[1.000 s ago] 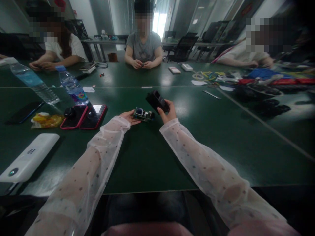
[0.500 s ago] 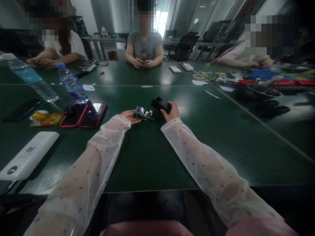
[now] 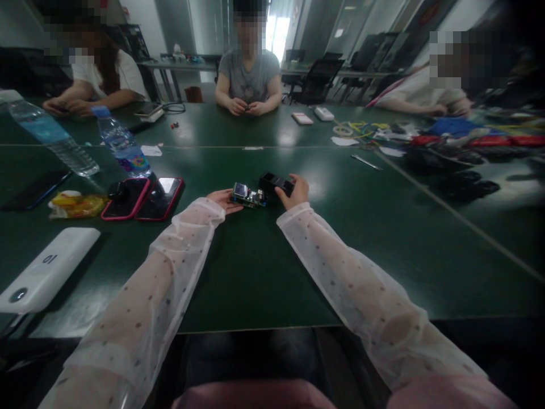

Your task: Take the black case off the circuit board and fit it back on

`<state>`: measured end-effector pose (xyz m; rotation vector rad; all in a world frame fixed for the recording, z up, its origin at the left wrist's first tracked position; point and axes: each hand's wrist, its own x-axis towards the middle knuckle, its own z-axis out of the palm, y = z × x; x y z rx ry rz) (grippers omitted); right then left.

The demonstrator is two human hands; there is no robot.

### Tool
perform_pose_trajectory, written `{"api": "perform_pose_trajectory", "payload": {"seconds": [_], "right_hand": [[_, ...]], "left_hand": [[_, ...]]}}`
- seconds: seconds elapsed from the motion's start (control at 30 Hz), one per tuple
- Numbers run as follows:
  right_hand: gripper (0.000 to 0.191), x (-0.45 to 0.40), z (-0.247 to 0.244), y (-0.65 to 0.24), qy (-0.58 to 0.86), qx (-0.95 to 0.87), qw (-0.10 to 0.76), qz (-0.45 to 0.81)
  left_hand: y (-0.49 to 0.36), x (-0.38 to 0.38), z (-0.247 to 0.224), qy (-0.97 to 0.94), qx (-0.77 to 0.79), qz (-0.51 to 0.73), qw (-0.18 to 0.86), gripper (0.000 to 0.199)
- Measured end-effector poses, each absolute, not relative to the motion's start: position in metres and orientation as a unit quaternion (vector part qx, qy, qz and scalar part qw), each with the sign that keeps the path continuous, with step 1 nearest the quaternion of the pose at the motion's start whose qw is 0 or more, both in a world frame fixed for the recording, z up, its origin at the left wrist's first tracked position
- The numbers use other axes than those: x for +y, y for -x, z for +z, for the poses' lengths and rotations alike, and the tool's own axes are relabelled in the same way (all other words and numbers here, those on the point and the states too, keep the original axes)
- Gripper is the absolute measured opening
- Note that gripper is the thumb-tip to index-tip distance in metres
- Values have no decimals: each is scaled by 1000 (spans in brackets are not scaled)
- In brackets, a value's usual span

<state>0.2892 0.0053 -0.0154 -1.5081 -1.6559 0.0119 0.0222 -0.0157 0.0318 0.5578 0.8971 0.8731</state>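
Observation:
A small green circuit board with a little screen (image 3: pixel 248 195) is held at its left end by my left hand (image 3: pixel 223 201), whose fingers reach under it. Just right of the board, my right hand (image 3: pixel 297 193) grips a black rectangular case (image 3: pixel 276 183) by its right end. The case has openings in its upper face and lies close to the board's right end; whether they touch is hard to tell. Both hands are low over the green table (image 3: pixel 255 272), with sheer dotted sleeves on the arms.
Left on the table are a white device (image 3: pixel 51 267), two red-edged phones (image 3: pixel 159 199), a yellow packet (image 3: pixel 79 204) and two water bottles (image 3: pixel 123 145). A metal tool (image 3: pixel 366 162) and a heap of cables (image 3: pixel 438 136) lie right. Three people sit across.
My right hand has lowered the black case slightly and turned it flatter beside the board. The board stays in my left hand, nearly unmoved.

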Motion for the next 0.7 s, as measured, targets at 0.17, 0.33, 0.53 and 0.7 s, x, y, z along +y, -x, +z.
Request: {"api": "perform_pose_trajectory", "payload": {"seconds": [0.17, 0.33, 0.53, 0.7], "right_hand": [[59, 3, -13, -288, 606, -665, 436, 6], [66, 6, -16, -290, 601, -671, 434, 18], [73, 8, -18, -292, 598, -665, 447, 22], [67, 6, -15, -290, 614, -666, 422, 24]], "left_hand": [[-21, -15, 31, -257, 408, 405, 777, 44], [-19, -13, 27, -255, 406, 398, 782, 48], [-19, -9, 23, -249, 419, 402, 775, 48], [-19, -13, 27, -261, 400, 401, 781, 43]]}}
